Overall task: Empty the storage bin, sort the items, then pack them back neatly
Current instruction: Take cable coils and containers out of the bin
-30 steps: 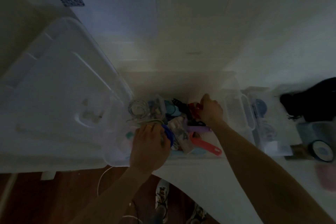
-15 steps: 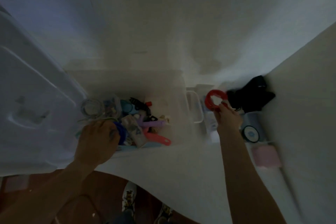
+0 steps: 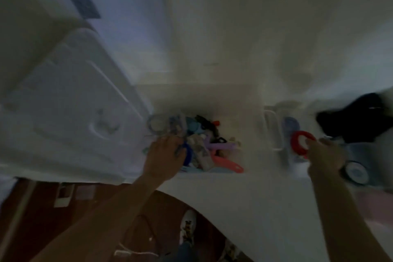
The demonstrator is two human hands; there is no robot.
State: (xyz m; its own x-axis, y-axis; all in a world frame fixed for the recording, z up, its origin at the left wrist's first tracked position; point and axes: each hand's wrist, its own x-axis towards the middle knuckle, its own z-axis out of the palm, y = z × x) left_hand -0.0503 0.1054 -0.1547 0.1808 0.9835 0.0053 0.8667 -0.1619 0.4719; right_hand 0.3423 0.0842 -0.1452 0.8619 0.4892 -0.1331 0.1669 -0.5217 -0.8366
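A clear storage bin (image 3: 251,100) stands on the white table, with a jumble of small items at its near end: a purple handle (image 3: 221,145), a pink tool (image 3: 228,164), a clear tape roll (image 3: 156,123). My left hand (image 3: 164,159) rests on the bin's near left corner, fingers curled round a dark blue thing (image 3: 187,153). To the right of the bin, my right hand (image 3: 325,153) pinches a red ring (image 3: 297,141) over a small clear container (image 3: 287,134). The picture is dark and blurred.
The bin's big clear lid (image 3: 70,117) lies to the left. A black cloth-like thing (image 3: 357,121) sits at the far right, a round blue-white object (image 3: 355,173) beside my right wrist, a pink flat thing (image 3: 372,204) nearer. Wooden floor and shoes show below the table edge.
My right hand took the red ring out of the bin and carried it right, over the small container. My left hand has stayed at the bin's near left corner.
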